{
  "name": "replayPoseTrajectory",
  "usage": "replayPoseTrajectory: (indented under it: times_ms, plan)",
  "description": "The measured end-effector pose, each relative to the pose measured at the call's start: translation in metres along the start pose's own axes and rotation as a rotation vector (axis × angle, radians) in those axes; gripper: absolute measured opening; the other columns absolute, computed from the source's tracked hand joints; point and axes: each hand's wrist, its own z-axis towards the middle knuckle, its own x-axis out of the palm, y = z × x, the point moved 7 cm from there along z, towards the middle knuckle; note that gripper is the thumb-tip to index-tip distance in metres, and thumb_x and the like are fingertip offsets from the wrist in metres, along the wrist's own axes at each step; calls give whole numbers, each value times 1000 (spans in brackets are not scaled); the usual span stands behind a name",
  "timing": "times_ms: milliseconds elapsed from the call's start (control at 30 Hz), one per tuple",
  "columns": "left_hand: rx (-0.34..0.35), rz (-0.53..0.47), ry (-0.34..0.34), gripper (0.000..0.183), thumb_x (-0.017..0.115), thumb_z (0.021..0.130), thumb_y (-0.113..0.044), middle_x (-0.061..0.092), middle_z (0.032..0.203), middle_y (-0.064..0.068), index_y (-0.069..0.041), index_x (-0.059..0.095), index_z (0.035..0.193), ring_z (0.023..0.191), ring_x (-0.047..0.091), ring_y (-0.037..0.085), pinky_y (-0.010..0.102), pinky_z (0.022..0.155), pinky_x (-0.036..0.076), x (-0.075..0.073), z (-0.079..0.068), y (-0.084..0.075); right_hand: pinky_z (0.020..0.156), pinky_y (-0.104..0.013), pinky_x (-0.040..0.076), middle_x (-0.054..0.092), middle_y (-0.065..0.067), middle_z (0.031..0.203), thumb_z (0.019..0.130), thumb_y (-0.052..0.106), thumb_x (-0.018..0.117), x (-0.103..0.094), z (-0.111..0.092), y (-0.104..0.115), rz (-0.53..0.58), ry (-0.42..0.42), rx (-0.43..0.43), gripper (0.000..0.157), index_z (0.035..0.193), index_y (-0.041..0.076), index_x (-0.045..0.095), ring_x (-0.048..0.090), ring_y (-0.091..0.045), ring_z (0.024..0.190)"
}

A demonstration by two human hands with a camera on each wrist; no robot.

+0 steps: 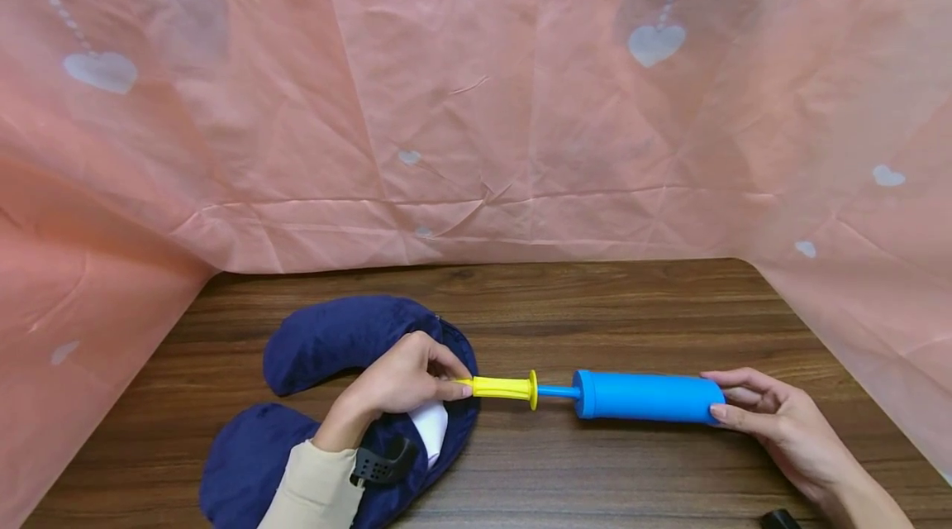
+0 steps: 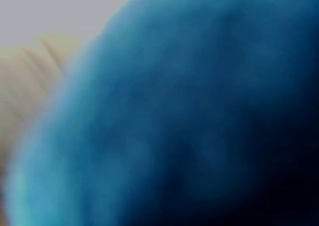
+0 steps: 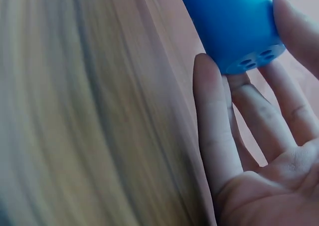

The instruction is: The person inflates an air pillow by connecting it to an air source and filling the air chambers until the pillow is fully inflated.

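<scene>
A hand pump [image 1: 650,397] lies sideways between both hands, with a blue cylinder, a thin blue rod and a yellow end piece [image 1: 502,388] with a round flange. My left hand [image 1: 405,376] pinches the tip of that yellow piece between thumb and fingers, over a navy U-shaped neck pillow [image 1: 342,335]. At the cylinder's far right end, my right hand [image 1: 773,417] grips it with thumb and fingertips; the right wrist view shows small holes in the blue end face [image 3: 256,60]. Beneath the left hand a white tag-like piece [image 1: 431,430] shows on the pillow.
Blurred blue fabric [image 2: 174,86] fills most of the left wrist view. The wooden table [image 1: 595,306] is bounded at the back and sides by pink cloth [image 1: 476,99] with white hearts. A small black object [image 1: 778,519] shows at the bottom edge, near the right forearm.
</scene>
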Motion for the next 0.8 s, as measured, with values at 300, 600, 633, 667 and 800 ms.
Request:
replayPoseTrajectory:
  times_ms: [300, 600, 633, 667, 800]
  plan:
    - [16, 22, -6, 5, 86, 91, -16, 78, 81, -5, -12, 87, 93, 68, 60, 9, 23, 63, 48, 5, 3, -3, 83, -28, 59, 79, 15, 123, 104, -2, 66, 29, 9, -1, -81, -7, 43, 37, 135, 17, 73, 75, -10, 104]
    - [15, 39, -25, 5, 87, 90, -19, 78, 80, -7, -14, 88, 92, 70, 61, 6, 22, 64, 48, 4, 0, -4, 85, -25, 58, 78, 17, 123, 103, 2, 68, 25, 7, -1, -149, -44, 79, 36, 139, 8, 70, 72, -5, 109]
    - [14, 38, -25, 5, 87, 90, -19, 78, 81, -7, -15, 88, 92, 70, 61, 6, 22, 64, 48, 4, 0, -4, 85, -25, 58, 78, 17, 124, 103, 1, 68, 22, 7, -2, -139, -46, 77, 37, 139, 8, 70, 72, -6, 109]
    - [16, 34, -25, 5, 87, 90, -19, 78, 81, -7, -15, 88, 93, 69, 61, 7, 22, 64, 48, 4, 0, -4, 85, -25, 58, 78, 16, 124, 103, 0, 67, 19, 6, -3, -127, -47, 74, 37, 139, 9, 71, 72, -6, 109]
    - [5, 31, -26, 4, 87, 91, -19, 78, 82, -7, -16, 88, 93, 70, 61, 8, 23, 64, 49, 2, 1, -4, 84, -23, 58, 79, 16, 125, 104, -4, 63, 0, 2, -5, -69, -60, 61, 41, 140, 14, 72, 72, -4, 109]
